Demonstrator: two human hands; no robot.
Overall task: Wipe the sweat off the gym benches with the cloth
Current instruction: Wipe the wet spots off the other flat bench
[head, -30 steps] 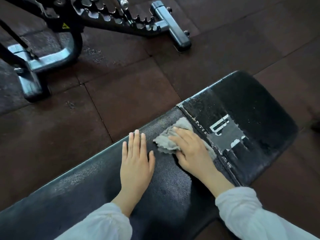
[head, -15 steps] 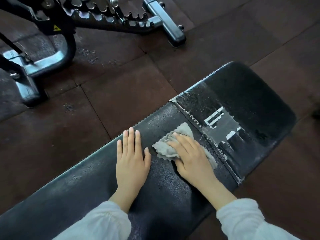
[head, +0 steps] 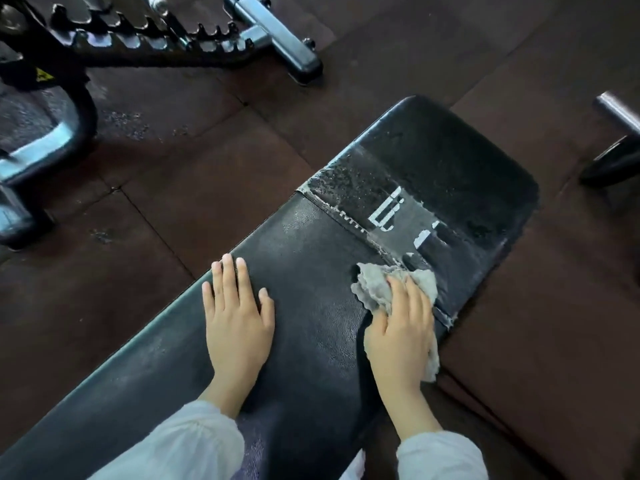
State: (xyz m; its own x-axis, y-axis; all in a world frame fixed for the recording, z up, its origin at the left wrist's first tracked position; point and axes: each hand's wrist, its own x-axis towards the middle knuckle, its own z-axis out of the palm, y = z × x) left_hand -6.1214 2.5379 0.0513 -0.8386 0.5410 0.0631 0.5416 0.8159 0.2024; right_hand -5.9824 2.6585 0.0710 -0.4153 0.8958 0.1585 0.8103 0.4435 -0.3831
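A black padded gym bench runs from the lower left to the upper right, with a worn end panel carrying flaked white lettering. My left hand lies flat on the pad near its far edge, fingers straight. My right hand presses a crumpled grey cloth onto the pad at the near edge, just beside the seam to the worn panel. Part of the cloth sticks out past my fingers and below my palm; the rest is hidden under the hand.
Another bench's black and silver frame with a notched adjuster and a foot bar stands on the brown rubber floor tiles at the upper left. A dark metal piece sits at the right edge.
My right hand has slid the cloth across the pad from near the far edge toward the near edge. My left hand has stayed flat on the pad.
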